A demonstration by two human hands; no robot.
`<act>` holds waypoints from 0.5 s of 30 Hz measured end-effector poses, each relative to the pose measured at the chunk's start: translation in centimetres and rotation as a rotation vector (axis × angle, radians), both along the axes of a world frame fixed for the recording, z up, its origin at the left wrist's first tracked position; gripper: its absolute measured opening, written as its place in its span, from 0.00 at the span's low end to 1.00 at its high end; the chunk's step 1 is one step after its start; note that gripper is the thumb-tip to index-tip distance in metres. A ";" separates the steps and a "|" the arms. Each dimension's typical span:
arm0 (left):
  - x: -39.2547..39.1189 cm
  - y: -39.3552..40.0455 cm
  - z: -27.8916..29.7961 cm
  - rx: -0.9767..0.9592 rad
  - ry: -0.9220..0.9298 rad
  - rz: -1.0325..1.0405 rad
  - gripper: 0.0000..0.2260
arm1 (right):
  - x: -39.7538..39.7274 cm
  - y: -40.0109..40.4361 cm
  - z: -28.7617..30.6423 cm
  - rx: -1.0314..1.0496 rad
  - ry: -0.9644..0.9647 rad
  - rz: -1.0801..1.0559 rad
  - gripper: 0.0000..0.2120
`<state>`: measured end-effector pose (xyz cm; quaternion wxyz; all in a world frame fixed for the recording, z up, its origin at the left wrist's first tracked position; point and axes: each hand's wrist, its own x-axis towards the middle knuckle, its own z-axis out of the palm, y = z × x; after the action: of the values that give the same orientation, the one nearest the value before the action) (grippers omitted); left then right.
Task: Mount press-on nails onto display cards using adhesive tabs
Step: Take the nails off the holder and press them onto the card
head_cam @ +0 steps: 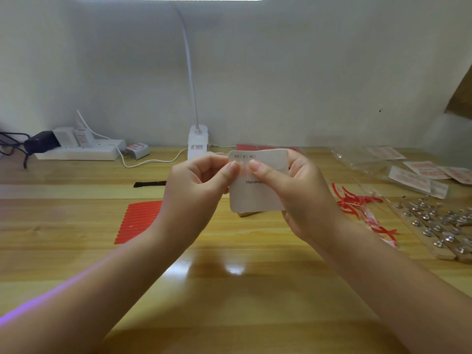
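Observation:
A white display card (255,195) printed with size boxes and "Handmade" is held upright above the wooden table (229,290). My right hand (301,195) grips the card from its right side, thumb lying across its face. My left hand (199,187) pinches at the card's upper left, its thumb tip meeting the right thumb over a small clear adhesive piece (244,167). A red sheet of adhesive strips (139,221) lies left of the hands. Metallic press-on nails on wooden sticks (439,228) lie at the right.
Peeled red backing strips (362,208) are scattered right of the card. Clear bags with printed cards (419,175) sit far right. A lamp base (198,141), a power strip with chargers (76,149) and a black tool (149,184) stand behind.

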<state>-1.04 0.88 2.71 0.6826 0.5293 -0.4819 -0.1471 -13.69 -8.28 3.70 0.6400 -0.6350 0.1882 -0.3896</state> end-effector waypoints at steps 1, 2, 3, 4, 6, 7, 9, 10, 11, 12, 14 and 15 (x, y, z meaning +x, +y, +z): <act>-0.1 0.0 0.0 0.000 0.004 -0.003 0.06 | 0.0 0.0 0.0 -0.011 0.003 -0.018 0.10; -0.1 0.0 -0.1 0.001 0.010 -0.004 0.05 | 0.0 0.0 -0.1 -0.020 0.005 -0.035 0.09; -0.2 0.0 -0.1 0.004 0.015 -0.004 0.05 | 0.0 0.1 -0.1 -0.029 0.008 -0.051 0.09; -0.2 0.0 -0.2 0.009 0.018 -0.004 0.04 | 0.1 0.2 -0.2 -0.038 0.014 -0.067 0.08; -0.2 0.0 -0.2 0.020 0.020 0.001 0.04 | 0.0 0.3 -0.3 -0.054 0.039 -0.088 0.10; -0.2 -0.1 -0.2 0.026 0.022 0.005 0.03 | 0.0 0.4 -0.3 -0.057 0.045 -0.090 0.11; -0.2 -0.1 -0.1 0.035 0.035 0.019 0.03 | 0.1 0.3 -0.2 -0.040 0.043 -0.080 0.10; -0.2 -0.1 -0.1 0.039 0.050 0.030 0.03 | 0.0 0.2 -0.1 -0.018 0.043 -0.064 0.11; -0.2 -0.2 -0.1 0.043 0.068 0.040 0.03 | 0.0 -0.1 -0.1 0.000 0.049 -0.046 0.14; -0.2 -0.2 -0.1 0.048 0.077 0.049 0.03 | -0.1 -0.3 0.0 -0.005 0.071 -0.043 0.18; -0.1 -0.3 -0.3 0.064 0.061 0.063 0.03 | -0.2 -1.1 -0.3 -0.080 0.149 -0.119 0.27; 0.0 -0.3 -0.4 0.086 0.048 0.061 0.04 | -0.2 -1.7 -0.5 -0.114 0.180 -0.186 0.30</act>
<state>-1.04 0.57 2.32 0.6748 0.5689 -0.4422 -0.1595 -13.88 -9.94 3.18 0.5445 -0.6825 0.2803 -0.3989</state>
